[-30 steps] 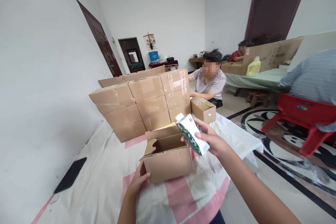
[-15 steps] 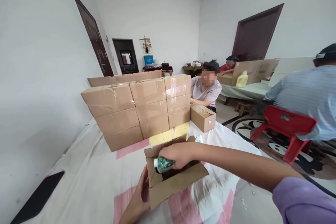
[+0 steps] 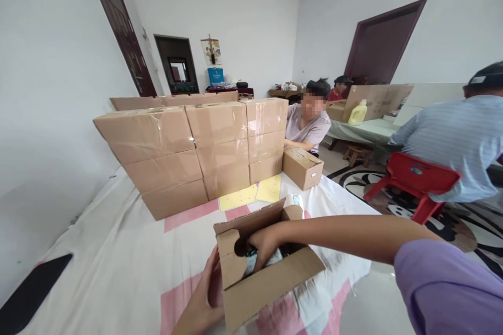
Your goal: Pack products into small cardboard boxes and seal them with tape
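Note:
An open cardboard box (image 3: 271,293) stands on the cloth-covered table in front of me, its flaps spread. My left hand (image 3: 210,288) holds the box at its left end, with the thumb near the front corner and the fingers up along the side. Deep inside the box, my right hand (image 3: 267,246) grips a green-and-white bottle (image 3: 250,261), which shows only in part below the fingers. The fingertips of that hand are partly hidden by the box and the bottle.
A wall of stacked taped boxes (image 3: 192,159) runs across the table beyond my hands. Right of it sits a small closed box (image 3: 302,167), near a seated person (image 3: 308,120). A dark flat object (image 3: 35,293) lies at the left. Behind the box is a white packet (image 3: 295,200).
My right hand has lowered the bottle into the box, and its white cap no longer shows. My left hand stays at the box's left end. The view has shifted slightly.

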The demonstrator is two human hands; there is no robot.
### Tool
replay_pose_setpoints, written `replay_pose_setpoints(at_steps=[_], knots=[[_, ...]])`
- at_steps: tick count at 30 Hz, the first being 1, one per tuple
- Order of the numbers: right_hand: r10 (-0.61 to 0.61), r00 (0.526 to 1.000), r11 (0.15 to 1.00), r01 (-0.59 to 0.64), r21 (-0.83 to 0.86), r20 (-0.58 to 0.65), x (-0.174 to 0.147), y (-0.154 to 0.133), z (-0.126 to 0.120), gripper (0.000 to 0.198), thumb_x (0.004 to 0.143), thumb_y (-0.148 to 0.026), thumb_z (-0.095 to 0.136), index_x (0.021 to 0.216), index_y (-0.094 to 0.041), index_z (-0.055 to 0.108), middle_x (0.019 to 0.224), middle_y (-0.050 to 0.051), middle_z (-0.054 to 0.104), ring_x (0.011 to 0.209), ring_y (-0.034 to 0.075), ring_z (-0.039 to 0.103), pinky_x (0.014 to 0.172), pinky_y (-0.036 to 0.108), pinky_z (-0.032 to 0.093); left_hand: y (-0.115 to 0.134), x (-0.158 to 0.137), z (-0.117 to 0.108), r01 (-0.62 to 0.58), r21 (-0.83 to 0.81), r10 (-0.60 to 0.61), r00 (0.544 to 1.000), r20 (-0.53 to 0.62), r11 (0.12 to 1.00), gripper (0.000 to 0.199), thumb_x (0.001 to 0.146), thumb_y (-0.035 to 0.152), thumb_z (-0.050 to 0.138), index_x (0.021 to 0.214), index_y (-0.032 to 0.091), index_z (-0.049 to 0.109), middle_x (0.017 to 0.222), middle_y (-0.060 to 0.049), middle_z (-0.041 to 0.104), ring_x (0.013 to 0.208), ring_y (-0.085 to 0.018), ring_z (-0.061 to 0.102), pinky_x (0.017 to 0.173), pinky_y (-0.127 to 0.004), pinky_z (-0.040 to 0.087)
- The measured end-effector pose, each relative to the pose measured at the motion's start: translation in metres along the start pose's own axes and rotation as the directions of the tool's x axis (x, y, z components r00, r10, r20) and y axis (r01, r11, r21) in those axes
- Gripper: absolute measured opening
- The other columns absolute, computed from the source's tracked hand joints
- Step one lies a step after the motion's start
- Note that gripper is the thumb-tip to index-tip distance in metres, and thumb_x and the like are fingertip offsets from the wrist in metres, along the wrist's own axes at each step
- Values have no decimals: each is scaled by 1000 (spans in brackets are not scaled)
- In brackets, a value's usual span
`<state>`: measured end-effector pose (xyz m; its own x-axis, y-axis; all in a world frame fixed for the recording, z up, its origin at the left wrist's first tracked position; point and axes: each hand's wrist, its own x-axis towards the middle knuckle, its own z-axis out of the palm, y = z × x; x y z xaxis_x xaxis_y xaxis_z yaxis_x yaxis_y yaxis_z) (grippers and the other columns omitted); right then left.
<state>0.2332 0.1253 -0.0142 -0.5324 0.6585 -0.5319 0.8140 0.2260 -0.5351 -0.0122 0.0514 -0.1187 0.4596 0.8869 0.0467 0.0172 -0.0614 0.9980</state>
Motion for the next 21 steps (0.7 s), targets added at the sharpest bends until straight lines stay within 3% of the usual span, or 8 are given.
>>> replay_pose_setpoints(at_steps=[4, 8, 10, 12, 17, 19, 21], knots=[[6, 996, 1000, -8, 15, 93, -3, 2, -11, 39, 60, -46, 80, 85, -17, 72, 82, 1, 68, 77, 21, 64, 68, 29, 48, 0, -2, -1, -11, 45, 10, 1000, 28, 999, 135, 63, 31, 94, 163, 36, 3, 171, -9, 17, 156, -34, 19, 127, -46, 25], [-17, 982, 929, -55, 366, 189, -19, -3, -25, 28, 73, -42, 70, 89, -19, 73, 93, 2, 72, 87, 21, 67, 73, 30, 52, 7, -5, 0, -23, 70, 22, 1000, 9, 997, 132, 67, 36, 92, 163, 36, 2, 171, -10, 14, 155, -35, 22, 127, -49, 25], [-42, 973, 812, -99, 575, 227, -27, -4, -31, 38, 74, -44, 73, 104, -21, 73, 111, 3, 73, 98, 22, 69, 82, 30, 54, 11, -6, 1, -17, 81, 17, 1000, 11, 997, 130, 66, 39, 93, 163, 34, 7, 170, -10, 17, 155, -36, 23, 127, -50, 23], [-71, 969, 760, -100, 642, 236, -30, -3, -36, 56, 68, -42, 83, 118, -22, 69, 126, 4, 69, 109, 22, 67, 89, 30, 54, 15, -6, 0, -20, 91, 19, 1000, 15, 996, 131, 65, 42, 93, 164, 33, 8, 170, -11, 19, 155, -37, 23, 127, -50, 23], [-219, 935, 792, 5, 611, 277, -27, 1, -45, 84, 57, -34, 92, 133, -19, 60, 136, 7, 65, 119, 25, 65, 93, 32, 55, 24, -5, 0, 5, 99, -7, 1000, 24, 995, 133, 66, 44, 92, 164, 30, 4, 170, -13, 20, 155, -37, 23, 127, -51, 22], [-226, 933, 848, 48, 527, 279, -26, -1, -47, 83, 59, -32, 90, 134, -19, 60, 135, 6, 65, 120, 26, 64, 94, 31, 54, 26, -5, 1, 6, 105, -8, 1000, 22, 994, 130, 65, 44, 93, 164, 31, 8, 169, -12, 21, 155, -36, 23, 127, -50, 22], [-216, 941, 909, 97, 406, 260, -27, -5, -47, 67, 67, -32, 83, 130, -19, 63, 131, 4, 68, 118, 25, 65, 92, 30, 54, 27, -5, 1, 1, 107, -3, 1000, 20, 994, 127, 66, 44, 92, 163, 32, 10, 169, -11, 23, 154, -35, 25, 127, -49, 23]])
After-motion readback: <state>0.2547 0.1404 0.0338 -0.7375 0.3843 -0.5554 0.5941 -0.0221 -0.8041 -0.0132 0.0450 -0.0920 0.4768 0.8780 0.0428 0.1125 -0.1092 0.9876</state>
